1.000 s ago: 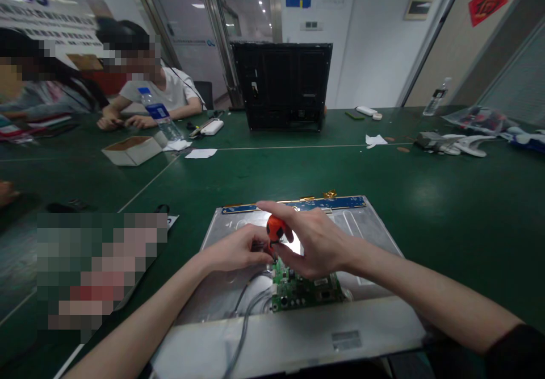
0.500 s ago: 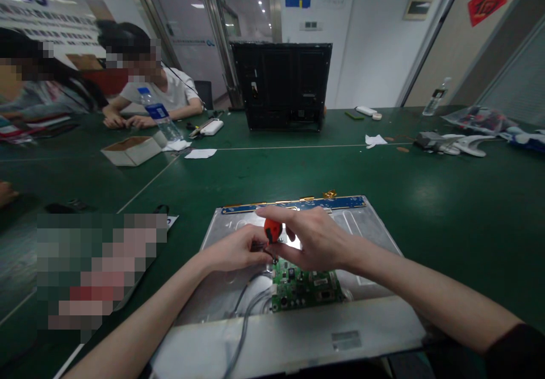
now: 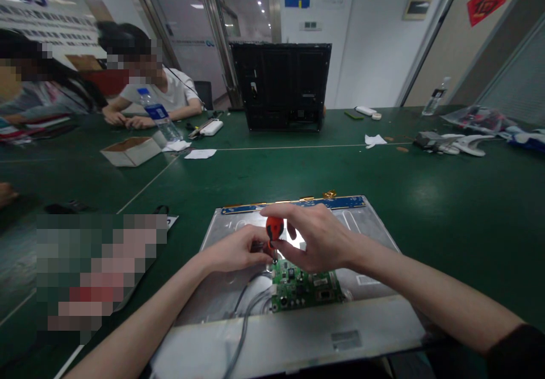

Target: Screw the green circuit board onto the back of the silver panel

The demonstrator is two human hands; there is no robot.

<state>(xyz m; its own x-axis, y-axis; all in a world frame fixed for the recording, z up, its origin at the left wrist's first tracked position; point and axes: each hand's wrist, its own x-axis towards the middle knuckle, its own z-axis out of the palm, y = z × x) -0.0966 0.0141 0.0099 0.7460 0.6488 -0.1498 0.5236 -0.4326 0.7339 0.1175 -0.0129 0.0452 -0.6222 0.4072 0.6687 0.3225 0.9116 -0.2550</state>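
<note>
A screwdriver (image 3: 275, 228) with a red and black handle stands nearly upright over the corner of a green circuit board (image 3: 304, 288). My right hand (image 3: 317, 237) holds its handle between thumb and fingers, the index finger stretched across the top. Lower down, my left hand (image 3: 249, 248) is closed in a pinch round the screwdriver's shaft, close to the board's upper left corner. The board lies on a silver metal panel (image 3: 378, 242) with a blue circuit strip (image 3: 293, 204) along its far edge. Grey cables (image 3: 244, 325) run from the board's left side toward me.
Across the green table (image 3: 272, 177) stands a black monitor housing (image 3: 283, 86). To the left are an open box (image 3: 134, 150), a water bottle (image 3: 159, 115) and a pixelated flat item (image 3: 102, 271). Two people sit at the far left. Grey-white parts (image 3: 453, 143) lie at right.
The screwdriver's handle has turned a little and stands slightly more upright. My right hand's fingers have shifted slightly with it; my left hand stays put.
</note>
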